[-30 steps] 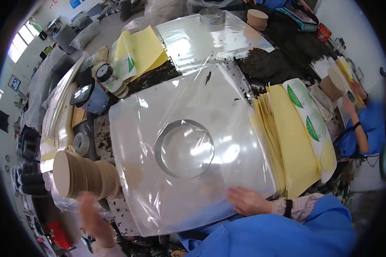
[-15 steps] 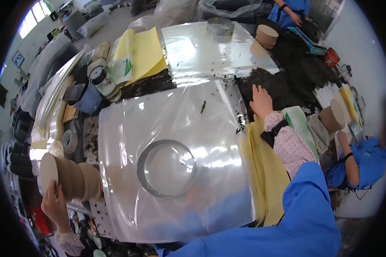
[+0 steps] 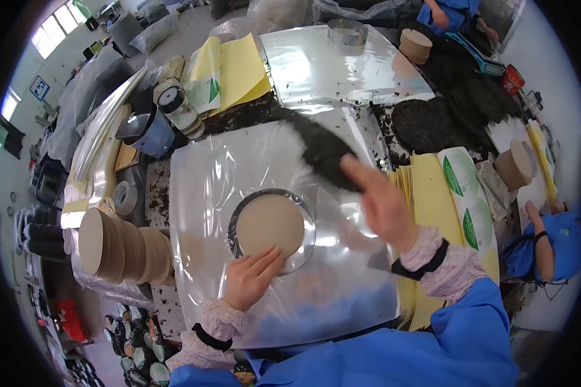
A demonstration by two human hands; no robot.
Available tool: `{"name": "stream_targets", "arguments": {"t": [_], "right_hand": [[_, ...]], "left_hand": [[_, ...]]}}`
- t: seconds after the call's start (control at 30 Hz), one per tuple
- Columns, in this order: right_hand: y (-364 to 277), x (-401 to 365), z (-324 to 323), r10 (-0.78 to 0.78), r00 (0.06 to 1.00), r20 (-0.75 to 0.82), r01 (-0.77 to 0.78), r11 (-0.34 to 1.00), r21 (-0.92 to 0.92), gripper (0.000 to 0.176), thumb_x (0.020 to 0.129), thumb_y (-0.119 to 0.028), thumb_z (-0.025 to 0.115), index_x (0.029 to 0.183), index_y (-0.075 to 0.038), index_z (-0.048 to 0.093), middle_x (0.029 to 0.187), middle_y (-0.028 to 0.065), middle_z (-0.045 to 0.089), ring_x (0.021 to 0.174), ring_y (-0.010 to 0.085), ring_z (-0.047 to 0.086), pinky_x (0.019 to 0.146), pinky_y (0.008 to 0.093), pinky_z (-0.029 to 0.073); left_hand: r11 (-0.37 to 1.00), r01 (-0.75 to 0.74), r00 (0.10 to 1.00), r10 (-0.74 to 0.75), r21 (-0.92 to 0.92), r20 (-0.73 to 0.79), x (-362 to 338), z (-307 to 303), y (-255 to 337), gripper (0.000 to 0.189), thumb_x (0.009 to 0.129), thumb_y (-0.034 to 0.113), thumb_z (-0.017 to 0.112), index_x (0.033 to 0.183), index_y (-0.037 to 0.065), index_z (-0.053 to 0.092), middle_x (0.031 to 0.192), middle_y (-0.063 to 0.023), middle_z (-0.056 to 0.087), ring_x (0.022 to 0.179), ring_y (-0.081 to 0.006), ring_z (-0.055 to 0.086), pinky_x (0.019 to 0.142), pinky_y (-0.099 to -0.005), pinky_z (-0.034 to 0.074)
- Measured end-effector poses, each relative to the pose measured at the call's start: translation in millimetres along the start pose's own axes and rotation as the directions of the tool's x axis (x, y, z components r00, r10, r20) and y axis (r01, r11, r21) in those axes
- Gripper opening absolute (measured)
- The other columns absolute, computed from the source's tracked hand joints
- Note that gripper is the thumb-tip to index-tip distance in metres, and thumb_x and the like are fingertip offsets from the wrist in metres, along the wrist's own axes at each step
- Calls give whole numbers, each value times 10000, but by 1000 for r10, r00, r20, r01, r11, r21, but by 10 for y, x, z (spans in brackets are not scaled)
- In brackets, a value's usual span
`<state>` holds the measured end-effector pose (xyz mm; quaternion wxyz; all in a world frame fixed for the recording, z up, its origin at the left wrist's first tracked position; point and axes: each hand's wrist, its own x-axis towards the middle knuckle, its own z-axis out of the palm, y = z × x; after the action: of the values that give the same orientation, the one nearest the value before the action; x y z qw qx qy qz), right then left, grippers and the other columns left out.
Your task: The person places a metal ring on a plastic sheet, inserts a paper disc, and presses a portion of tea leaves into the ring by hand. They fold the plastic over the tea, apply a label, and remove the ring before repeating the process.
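Observation:
In the middle of the clear plastic sheets [image 3: 206, 303] lies a metal ring [image 3: 310, 242]. My left hand [image 3: 253, 278] holds a brown cardboard disc [image 3: 270, 226] at its near edge, fingers on top, over the ring's opening. Its thumb is hidden. My right hand [image 3: 386, 209], a little blurred, grips a dark, flat, round cake of dried-looking material [image 3: 326, 151], tilted above the sheets right of the ring. A pile of similar dark round cakes [image 3: 423, 122] lies beyond my right hand. A stack of cardboard discs [image 3: 126, 248] stands on its side at the left.
Yellow sheets [image 3: 429, 219] and green-printed bags [image 3: 471, 206] lie at the right. A blue container [image 3: 155, 138] and tape rolls [image 3: 124, 197] are at the left. Opposite, another ring [image 3: 347, 32] sits on plastic. Co-workers' hands [image 3: 440, 18] are at far right and top right.
My left hand has moved from the disc stack to the ring with a cardboard disc. My right hand has come back from the dark pile, now holding a dark cake.

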<state>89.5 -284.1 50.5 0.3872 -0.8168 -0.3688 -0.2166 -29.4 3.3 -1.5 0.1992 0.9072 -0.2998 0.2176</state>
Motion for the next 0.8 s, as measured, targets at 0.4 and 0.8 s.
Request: {"name": "stream_targets", "arguments": {"t": [0.4, 0.8], "right_hand": [[-556, 67, 802, 164, 774, 612, -120, 986, -112, 1093, 578, -279, 938, 1446, 108, 398, 1217, 213, 550, 1061, 375, 627, 886, 392, 550], [-168, -230, 1855, 335, 744, 578, -173, 933, -317, 720, 748, -142, 764, 1321, 163, 452, 1075, 259, 593, 781, 346, 715, 649, 359, 598]], "left_hand": [[883, 357, 739, -467, 306, 485, 379, -177, -332, 1394, 391, 482, 959, 1440, -190, 333, 1225, -204, 526, 1088, -361, 597, 945, -370, 529], [856, 293, 543, -516, 426, 662, 415, 338, -522, 948, 483, 422, 991, 1156, -106, 582, 1159, -220, 578, 985, -376, 672, 825, -443, 591]]}}
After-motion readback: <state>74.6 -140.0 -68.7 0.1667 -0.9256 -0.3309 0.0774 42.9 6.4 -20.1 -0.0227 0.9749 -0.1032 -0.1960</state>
